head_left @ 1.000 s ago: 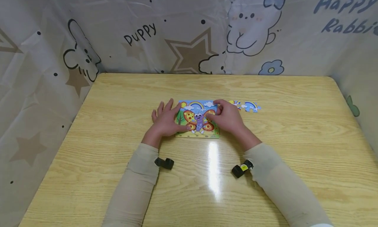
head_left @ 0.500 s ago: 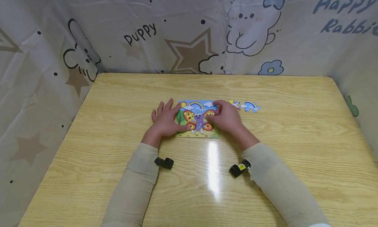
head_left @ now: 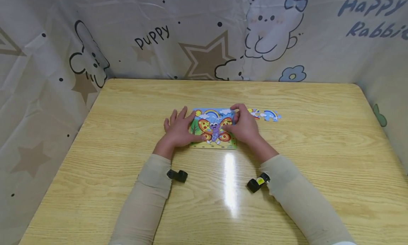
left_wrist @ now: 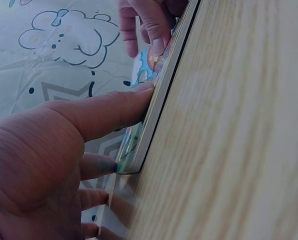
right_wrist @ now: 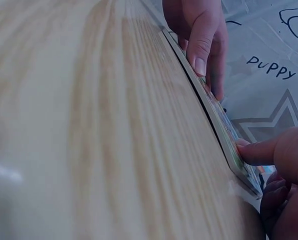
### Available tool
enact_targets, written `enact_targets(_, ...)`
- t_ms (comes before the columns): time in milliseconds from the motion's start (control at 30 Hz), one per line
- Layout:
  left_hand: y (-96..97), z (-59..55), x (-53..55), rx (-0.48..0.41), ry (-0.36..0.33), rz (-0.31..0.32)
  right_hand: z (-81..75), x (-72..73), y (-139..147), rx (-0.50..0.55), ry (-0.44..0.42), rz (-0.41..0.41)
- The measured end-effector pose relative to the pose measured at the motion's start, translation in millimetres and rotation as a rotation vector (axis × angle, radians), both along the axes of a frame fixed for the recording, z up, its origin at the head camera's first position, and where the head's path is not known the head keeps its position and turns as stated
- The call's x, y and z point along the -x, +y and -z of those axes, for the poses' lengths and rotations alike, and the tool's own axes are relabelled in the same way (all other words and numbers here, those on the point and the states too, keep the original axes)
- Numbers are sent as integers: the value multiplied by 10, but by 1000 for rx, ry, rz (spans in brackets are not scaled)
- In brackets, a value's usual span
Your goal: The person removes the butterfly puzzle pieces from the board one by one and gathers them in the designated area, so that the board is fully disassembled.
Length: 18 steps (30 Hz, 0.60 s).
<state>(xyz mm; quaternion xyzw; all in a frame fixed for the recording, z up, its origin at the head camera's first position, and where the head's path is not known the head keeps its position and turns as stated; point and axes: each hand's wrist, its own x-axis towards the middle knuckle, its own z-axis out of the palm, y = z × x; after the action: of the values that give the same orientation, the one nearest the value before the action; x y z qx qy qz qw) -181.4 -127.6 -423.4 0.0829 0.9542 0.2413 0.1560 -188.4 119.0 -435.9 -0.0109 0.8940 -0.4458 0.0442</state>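
Observation:
A butterfly jigsaw puzzle in a flat, thin-edged board lies on the table. My left hand lies over its left side, fingers spread, thumb resting on the picture and index finger along the left edge. At the right side my right hand pinches a puzzle piece between thumb and curled fingers. That piece, blue and white with some orange, stands tilted up from the board in the left wrist view. Most of it is hidden by the hand from above. The right thumb touches the picture.
Two loose puzzle pieces lie right of the board: a rainbow piece and a sun piece partly behind my right hand. The wooden table ends at a patterned cloth wall. A wrist camera hangs under the right sleeve.
The right hand has shifted slightly left, its fingers have risen a little at the top right corner, and a blue piece now shows tilted up there. The left hand stays still.

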Motion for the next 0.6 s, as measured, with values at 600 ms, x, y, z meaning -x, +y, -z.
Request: enact_targets(600,-5,0,2,-2,-2,0,24,38,32,-57,-36,6)
